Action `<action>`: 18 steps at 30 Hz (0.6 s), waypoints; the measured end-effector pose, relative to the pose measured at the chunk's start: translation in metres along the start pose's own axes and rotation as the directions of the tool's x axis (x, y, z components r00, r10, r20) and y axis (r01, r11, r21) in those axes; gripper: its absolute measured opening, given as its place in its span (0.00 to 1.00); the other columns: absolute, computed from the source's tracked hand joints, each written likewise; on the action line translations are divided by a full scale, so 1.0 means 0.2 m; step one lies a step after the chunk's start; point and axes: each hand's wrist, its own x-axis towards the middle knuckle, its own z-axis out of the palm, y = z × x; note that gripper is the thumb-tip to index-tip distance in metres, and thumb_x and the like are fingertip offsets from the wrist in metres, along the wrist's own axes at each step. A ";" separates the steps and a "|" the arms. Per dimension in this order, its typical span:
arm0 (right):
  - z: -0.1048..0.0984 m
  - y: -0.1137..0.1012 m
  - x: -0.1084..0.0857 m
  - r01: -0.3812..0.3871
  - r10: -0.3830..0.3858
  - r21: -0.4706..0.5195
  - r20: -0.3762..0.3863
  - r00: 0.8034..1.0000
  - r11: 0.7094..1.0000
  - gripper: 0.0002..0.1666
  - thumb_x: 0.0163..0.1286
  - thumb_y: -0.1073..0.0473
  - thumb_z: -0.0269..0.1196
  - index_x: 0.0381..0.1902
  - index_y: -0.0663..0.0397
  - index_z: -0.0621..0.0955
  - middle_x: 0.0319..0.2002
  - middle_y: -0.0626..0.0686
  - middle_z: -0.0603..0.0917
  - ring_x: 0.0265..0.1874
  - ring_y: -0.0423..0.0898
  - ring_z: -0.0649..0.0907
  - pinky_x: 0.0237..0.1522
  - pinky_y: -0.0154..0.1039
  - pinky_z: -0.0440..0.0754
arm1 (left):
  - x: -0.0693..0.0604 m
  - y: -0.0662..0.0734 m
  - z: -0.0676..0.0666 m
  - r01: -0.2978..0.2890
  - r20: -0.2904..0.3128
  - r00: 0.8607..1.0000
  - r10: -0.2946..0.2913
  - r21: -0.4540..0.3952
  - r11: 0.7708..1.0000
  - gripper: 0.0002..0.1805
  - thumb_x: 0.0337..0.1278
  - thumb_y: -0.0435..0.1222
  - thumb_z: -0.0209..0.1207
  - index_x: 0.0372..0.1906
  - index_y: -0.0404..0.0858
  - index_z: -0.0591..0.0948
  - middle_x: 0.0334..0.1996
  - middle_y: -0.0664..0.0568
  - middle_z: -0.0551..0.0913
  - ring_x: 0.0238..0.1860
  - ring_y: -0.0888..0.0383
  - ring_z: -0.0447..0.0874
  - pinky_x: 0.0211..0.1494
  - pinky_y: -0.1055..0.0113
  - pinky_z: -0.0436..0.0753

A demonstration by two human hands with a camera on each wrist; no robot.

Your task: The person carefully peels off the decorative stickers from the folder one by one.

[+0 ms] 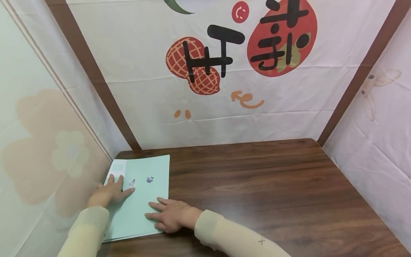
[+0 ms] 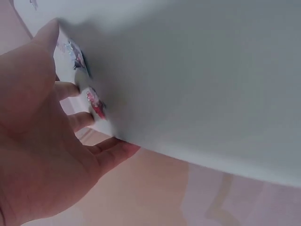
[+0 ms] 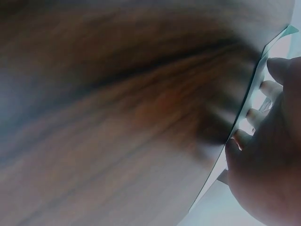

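A pale green stack of sheets or a thin booklet (image 1: 138,203) lies at the table's left end; its layered edges show, but its exact kind does not. Two small dark-printed pictures mark its upper half, and a white patch (image 1: 119,165) sits in its far left corner. My left hand (image 1: 110,192) rests on its left side, fingers spread. On its right edge rests my right hand (image 1: 173,215), fingers stretched to the left. In the left wrist view, a red-and-white picture (image 2: 96,102) shows near my left fingertips. The right wrist view shows the right fingers along the green edge (image 3: 249,101).
The brown wood-grain table (image 1: 257,185) extends to the right. A white cloth wall (image 1: 144,92) with printed fruit and black characters stands behind it. Cloth walls also close in the left and right sides, the left one (image 1: 35,200) close to my left arm.
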 end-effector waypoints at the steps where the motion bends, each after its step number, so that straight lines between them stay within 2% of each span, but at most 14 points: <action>1: 0.00 0.01 -0.01 0.001 -0.001 0.000 -0.002 1.000 1.000 0.32 0.82 0.33 0.34 0.81 0.15 0.45 0.82 0.34 0.38 0.81 0.40 0.43 0.77 0.31 0.45 | 0.00 0.00 0.00 -0.009 0.003 1.000 0.009 0.004 1.000 0.60 0.66 0.70 0.49 0.76 0.22 0.49 0.73 0.16 0.37 0.65 0.06 0.38 0.60 0.18 0.59; 9: 0.01 0.04 -0.07 -0.004 0.004 -0.009 -0.018 1.000 1.000 0.33 0.82 0.32 0.34 0.81 0.16 0.45 0.82 0.33 0.39 0.81 0.40 0.43 0.77 0.31 0.48 | 0.01 0.04 -0.01 -0.059 0.004 0.998 0.059 0.062 0.996 0.60 0.65 0.69 0.53 0.76 0.21 0.52 0.71 0.14 0.43 0.63 0.06 0.47 0.58 0.18 0.61; 18: 0.03 0.16 -0.18 -0.039 0.039 -0.018 -0.015 0.999 0.999 0.34 0.83 0.34 0.37 0.82 0.19 0.48 0.83 0.36 0.43 0.81 0.40 0.47 0.77 0.32 0.52 | 0.02 0.18 -0.02 -0.142 0.036 0.990 0.140 0.063 0.988 0.57 0.66 0.62 0.58 0.74 0.17 0.53 0.70 0.11 0.44 0.63 0.05 0.46 0.63 0.19 0.56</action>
